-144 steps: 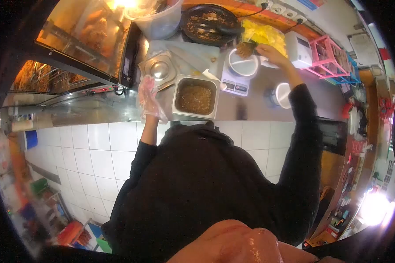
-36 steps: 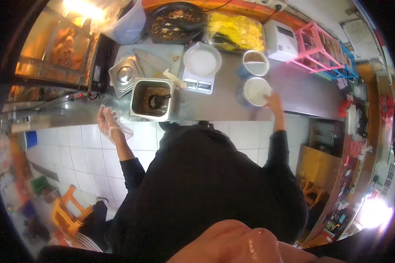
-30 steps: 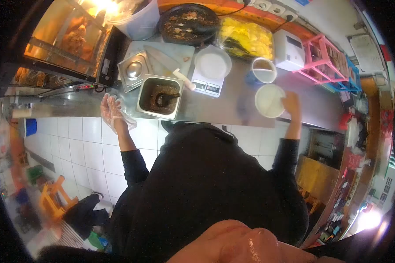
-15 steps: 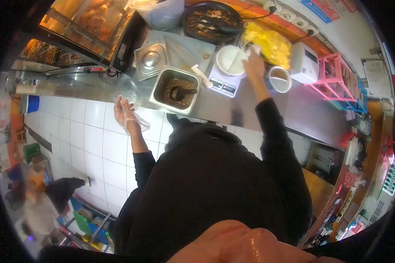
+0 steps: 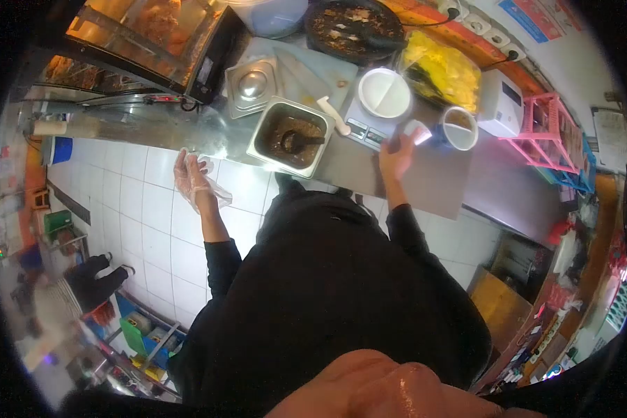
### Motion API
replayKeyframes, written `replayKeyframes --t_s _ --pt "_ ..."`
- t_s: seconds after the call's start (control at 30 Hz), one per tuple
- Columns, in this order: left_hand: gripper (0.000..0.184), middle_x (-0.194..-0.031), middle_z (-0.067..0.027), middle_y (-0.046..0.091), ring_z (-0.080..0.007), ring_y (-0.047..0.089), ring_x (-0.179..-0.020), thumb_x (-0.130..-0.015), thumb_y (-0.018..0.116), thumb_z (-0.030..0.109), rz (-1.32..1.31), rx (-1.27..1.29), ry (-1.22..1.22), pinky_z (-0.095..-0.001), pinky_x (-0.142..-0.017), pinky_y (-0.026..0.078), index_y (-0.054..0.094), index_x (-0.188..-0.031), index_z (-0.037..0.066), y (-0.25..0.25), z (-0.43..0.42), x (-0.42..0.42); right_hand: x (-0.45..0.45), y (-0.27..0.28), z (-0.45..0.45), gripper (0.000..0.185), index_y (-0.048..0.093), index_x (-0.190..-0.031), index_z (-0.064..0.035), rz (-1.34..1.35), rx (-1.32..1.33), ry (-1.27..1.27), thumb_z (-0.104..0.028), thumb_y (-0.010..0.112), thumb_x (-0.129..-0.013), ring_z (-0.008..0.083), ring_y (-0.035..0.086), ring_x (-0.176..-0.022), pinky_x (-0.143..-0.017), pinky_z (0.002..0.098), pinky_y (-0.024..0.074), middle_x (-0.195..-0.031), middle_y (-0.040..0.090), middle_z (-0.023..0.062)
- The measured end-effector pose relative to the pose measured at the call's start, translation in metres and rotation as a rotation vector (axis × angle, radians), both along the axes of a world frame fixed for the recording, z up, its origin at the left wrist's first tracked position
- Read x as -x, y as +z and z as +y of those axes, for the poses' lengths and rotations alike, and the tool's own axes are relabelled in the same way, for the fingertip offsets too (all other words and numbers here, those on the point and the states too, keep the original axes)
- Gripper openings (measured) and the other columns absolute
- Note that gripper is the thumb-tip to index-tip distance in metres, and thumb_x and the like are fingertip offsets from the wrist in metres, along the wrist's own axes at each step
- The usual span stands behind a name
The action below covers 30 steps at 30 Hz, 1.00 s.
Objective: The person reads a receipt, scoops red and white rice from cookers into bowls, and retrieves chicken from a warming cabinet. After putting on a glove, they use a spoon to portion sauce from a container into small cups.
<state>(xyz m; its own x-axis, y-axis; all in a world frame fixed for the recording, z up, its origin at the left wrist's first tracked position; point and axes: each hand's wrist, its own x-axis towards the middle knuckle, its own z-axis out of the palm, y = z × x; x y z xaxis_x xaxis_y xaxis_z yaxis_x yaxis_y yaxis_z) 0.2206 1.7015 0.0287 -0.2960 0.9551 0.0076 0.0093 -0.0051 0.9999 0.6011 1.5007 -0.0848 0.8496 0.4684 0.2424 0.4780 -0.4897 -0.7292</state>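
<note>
My left hand (image 5: 194, 182), in a clear plastic glove, hangs in front of the counter edge with its fingers apart and nothing in it. My right hand (image 5: 397, 157) is closed on a small white container beside the scale; the container (image 5: 417, 132) is partly hidden by the fingers. A round white tub (image 5: 384, 93) rests on the digital scale (image 5: 366, 129). Right of it stands another tub (image 5: 458, 129) with brown contents and a white divider. The steel pan (image 5: 290, 137) holds brown food and a black utensil (image 5: 299, 143).
A steel lid (image 5: 250, 85) and a knife (image 5: 313, 87) lie on the cutting board (image 5: 268, 49). Behind are a black pan (image 5: 354, 28), a tray of yellow food (image 5: 442, 70), a white device (image 5: 501, 104) and a pink rack (image 5: 547, 132). Another person (image 5: 83, 285) is at lower left.
Over the last second, a white tub came onto the scale from the counter's right side. My right hand has since moved from behind the scale toward the counter's front, holding the small white container.
</note>
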Motion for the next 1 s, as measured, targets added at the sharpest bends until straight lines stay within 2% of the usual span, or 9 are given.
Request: replayKeyframes --t_s 0.3,0.4,0.5,0.57,0.67,0.77,0.83,0.93,1.0 --pt "0.036 -0.096 -0.0083 0.062 -0.0137 0.057 -0.072 -0.086 0.067 0.015 0.018 0.012 -0.020 -0.0252 -0.062 0.047 0.057 -0.119 0.005 0.004 0.060 0.034 0.007 -0.002 0.009 0.101 0.012 -0.148 -0.0032 0.072 -0.119 -0.050 -0.013 0.074 -0.069 0.0358 0.057 -0.110 -0.098 0.0425 0.0393 -0.134 0.048 0.0236" --pt "0.037 -0.096 -0.0066 0.063 -0.0133 0.058 -0.073 -0.087 0.067 0.016 0.016 0.004 -0.063 -0.0253 -0.062 0.048 0.056 -0.119 0.004 0.006 0.098 0.056 0.012 0.011 0.013 0.088 0.027 -0.145 -0.0040 0.118 0.014 -0.137 -0.019 0.075 -0.072 0.0316 0.054 -0.116 -0.097 0.0397 0.0423 -0.128 0.053 0.0203" --pt "0.035 -0.097 -0.0050 0.062 -0.0113 0.058 -0.073 -0.088 0.066 0.018 0.003 -0.139 -0.116 -0.0240 -0.061 0.049 0.056 -0.119 0.005 0.002 0.139 0.084 -0.008 -0.032 0.002 0.054 0.057 -0.118 -0.0008 -0.135 0.449 -0.121 -0.034 0.067 -0.077 0.0362 0.054 -0.111 -0.096 0.0431 0.0415 -0.120 0.057 0.0204" --pt "0.034 -0.099 -0.0037 0.062 -0.0094 0.058 -0.074 -0.090 0.065 0.020 0.066 -0.187 -0.118 -0.0221 -0.063 0.049 0.057 -0.120 0.006 0.013 0.170 0.109 -0.014 -0.050 -0.001 0.057 0.057 -0.118 0.0022 -0.102 0.448 -0.170 -0.032 0.070 -0.074 0.0362 0.050 -0.116 -0.100 0.0466 0.0374 -0.122 0.055 0.0225" --pt "0.038 -0.117 -0.0099 0.059 -0.0112 0.060 -0.083 -0.090 0.064 0.023 0.063 -0.359 0.002 -0.0237 -0.070 0.050 0.055 -0.120 0.002 0.045 0.235 0.149 -0.059 -0.086 -0.027 0.051 0.049 -0.129 -0.0034 -0.432 1.059 0.030 -0.031 0.058 -0.087 0.0328 0.052 -0.109 -0.099 0.0434 0.0352 -0.121 0.056 0.0184" --pt "0.034 -0.106 -0.0075 0.064 -0.0127 0.060 -0.082 -0.089 0.065 0.022 0.294 -0.538 0.096 -0.0224 -0.073 0.049 0.056 -0.116 0.004 0.096 0.315 0.200 -0.038 -0.039 -0.019 0.053 0.046 -0.130 -0.0067 -0.255 0.436 -0.537 -0.032 0.061 -0.086 0.0330 0.059 -0.098 -0.086 0.0445 0.0439 -0.115 0.060 0.0187" --pt "0.039 -0.112 -0.0105 0.061 -0.0109 0.058 -0.086 -0.089 0.065 0.024 0.054 -0.612 -0.059 -0.0223 -0.073 0.050 0.056 -0.120 0.002 0.148 0.344 0.208 -0.015 -0.008 -0.012 0.054 0.045 -0.131 -0.0090 -0.250 0.187 -0.710 -0.032 0.062 -0.086 0.0331 0.064 -0.091 -0.076 0.0452 0.0498 -0.111 0.063 0.0189" --pt "0.037 -0.101 -0.0169 0.062 -0.0289 0.062 -0.079 -0.085 0.066 0.028 0.333 -0.603 -0.136 -0.0399 -0.066 0.050 0.059 -0.117 0.010 0.211 0.381 0.201 0.001 0.013 -0.031 0.052 0.049 -0.130 -0.0068 -0.406 0.089 -0.757 -0.030 0.062 -0.086 0.0315 0.066 -0.088 -0.078 0.0432 0.0503 -0.110 0.064 0.0201" --pt "0.033 -0.106 -0.0176 0.061 -0.0301 0.061 -0.085 -0.086 0.064 0.029 0.691 -0.960 -0.148 -0.0411 -0.074 0.049 0.062 -0.113 0.009 0.229 0.408 0.183 0.039 0.047 -0.023 0.050 0.051 -0.130 -0.0057 -0.370 0.146 -0.836 -0.028 0.061 -0.086 0.0288 0.067 -0.084 -0.076 0.0408 0.0511 -0.103 0.067 0.0175"
